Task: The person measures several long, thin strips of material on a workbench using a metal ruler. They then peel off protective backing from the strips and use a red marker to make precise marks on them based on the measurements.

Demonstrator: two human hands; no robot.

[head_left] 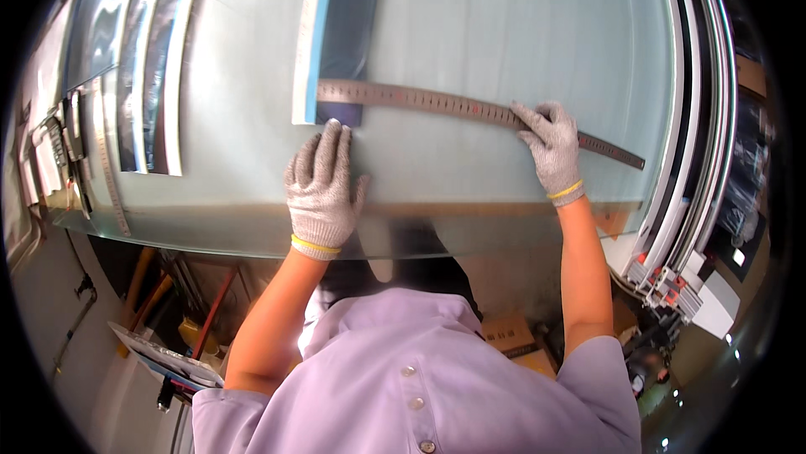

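Metal ruler [420, 101] runs through the right grip [554, 148], extending mostly leftward.

Workshop: steel ruler [437, 103], glass worktop [504, 26]

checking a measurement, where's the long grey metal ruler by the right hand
In the head view, the ruler lies mostly right of centre on the pale tabletop, its left end over a dark-blue strip, the grey-gloved right hand on its right half.

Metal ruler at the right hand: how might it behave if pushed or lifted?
The metal ruler looks long and thin, so it may flex if lifted by one end. Its flat shape probably won't roll, and the smooth-looking tabletop could let it slide.
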